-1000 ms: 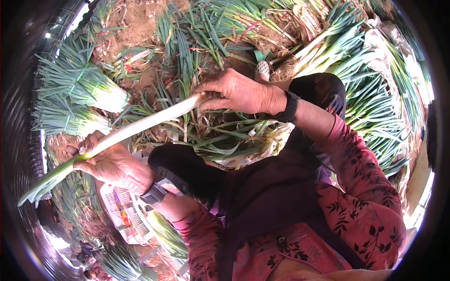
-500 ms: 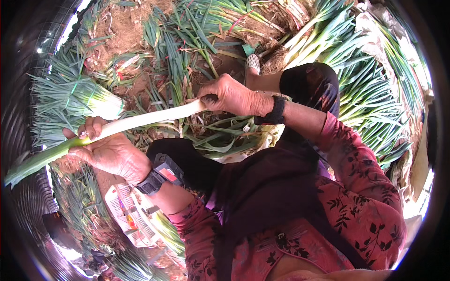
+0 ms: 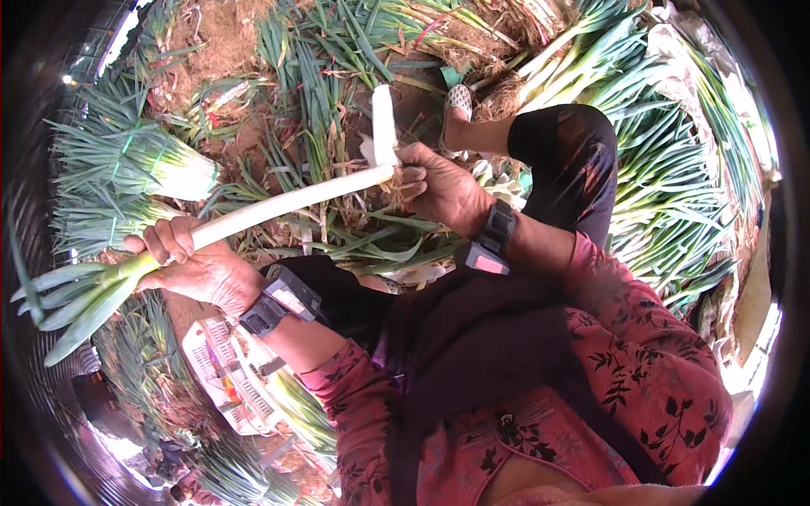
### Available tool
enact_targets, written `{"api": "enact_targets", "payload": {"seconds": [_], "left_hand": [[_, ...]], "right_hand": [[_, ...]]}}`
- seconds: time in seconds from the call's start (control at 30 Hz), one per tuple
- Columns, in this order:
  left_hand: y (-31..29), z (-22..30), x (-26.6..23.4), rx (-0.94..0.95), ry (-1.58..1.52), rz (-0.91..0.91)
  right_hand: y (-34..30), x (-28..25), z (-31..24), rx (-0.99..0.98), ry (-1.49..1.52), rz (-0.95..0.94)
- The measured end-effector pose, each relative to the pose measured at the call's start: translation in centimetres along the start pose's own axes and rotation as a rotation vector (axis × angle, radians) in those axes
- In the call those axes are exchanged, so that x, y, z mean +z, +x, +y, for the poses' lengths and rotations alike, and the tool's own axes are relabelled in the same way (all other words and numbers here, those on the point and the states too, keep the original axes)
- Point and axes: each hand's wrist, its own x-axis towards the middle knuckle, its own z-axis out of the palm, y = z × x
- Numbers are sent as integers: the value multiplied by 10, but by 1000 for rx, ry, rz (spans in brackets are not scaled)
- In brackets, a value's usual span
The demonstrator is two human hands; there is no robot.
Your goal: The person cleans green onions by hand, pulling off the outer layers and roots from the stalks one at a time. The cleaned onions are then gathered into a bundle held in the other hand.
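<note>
A long green onion [image 3: 291,201] with a white shaft and green leaves slants across in front of me. My left hand [image 3: 198,266] is closed around it where the white turns green, and the leaves fan out past my fingers to the left. At the root end my right hand [image 3: 443,190] has its fingers bent and pinched together. Beside those fingertips a loose white outer layer [image 3: 384,126] stands up from the onion's end. The fingers partly hide where that layer joins the shaft. Dark wrist straps with small boxes sit on both my wrists.
Bundled green onions [image 3: 173,169] lie at the left, and a large heap of them [image 3: 666,185] at the right. Loose leaves and trimmings cover the ground ahead. A white plastic basket [image 3: 205,363] stands at lower left. My bent knee [image 3: 565,139] and shoe [image 3: 458,99] are near my right hand.
A white layer now stands up from the onion's root end; before, the right hand covered that end. The right hand has shifted slightly right and down, and the leaves have spread apart.
</note>
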Motion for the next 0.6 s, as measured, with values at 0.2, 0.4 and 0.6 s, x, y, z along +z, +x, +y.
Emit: {"api": "enact_targets", "payload": {"seconds": [0.2,0.4,0.6], "left_hand": [[-18,67,-68,378,405,573],[-28,54,-73,404,411,867],[-33,41,-88,142,352,717]], "right_hand": [[-3,-19,-85,-332,-260,44],[21,-3,-67,-831,-2582,-151],[71,64,53,-1364,-2591,-441]]}}
